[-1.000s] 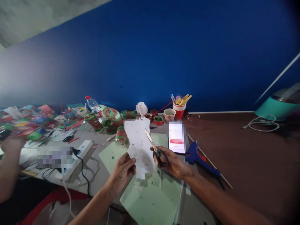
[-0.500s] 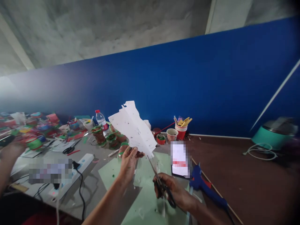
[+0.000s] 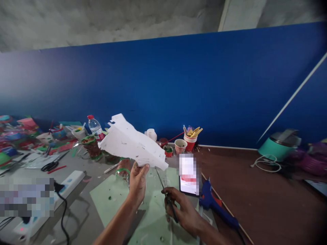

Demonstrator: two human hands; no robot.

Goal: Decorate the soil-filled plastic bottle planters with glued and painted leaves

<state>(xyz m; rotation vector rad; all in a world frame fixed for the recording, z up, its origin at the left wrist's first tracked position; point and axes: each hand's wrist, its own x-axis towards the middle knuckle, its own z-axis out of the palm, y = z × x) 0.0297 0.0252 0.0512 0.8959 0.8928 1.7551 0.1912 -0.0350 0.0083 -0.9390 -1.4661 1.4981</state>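
Note:
A white sheet of paper (image 3: 133, 143) with ragged, cut edges and a few dark marks is pinched at its lower edge by my left hand (image 3: 138, 178). My right hand (image 3: 180, 206) grips a pair of scissors (image 3: 166, 195) by its dark handles. The blades point up and meet the paper's lower right edge; whether they are parted I cannot tell. Beneath both hands lie pale green sheets (image 3: 109, 194) with small scraps on them. A clear cup with a green band (image 3: 123, 172) stands just beyond my left hand.
At right are a lit phone (image 3: 189, 177), a blue glue gun (image 3: 217, 206) and a thin stick. Paper cups (image 3: 181, 146) line the blue partition. A power strip (image 3: 68, 187), spare scissors (image 3: 49, 166) and a water bottle (image 3: 95, 127) are at left. A turquoise pot (image 3: 272, 148) stands far right.
The paper has tilted, its upper end swinging left and down. My view has turned right, so the other person's arm at the left is out of sight. Both hands keep their hold.

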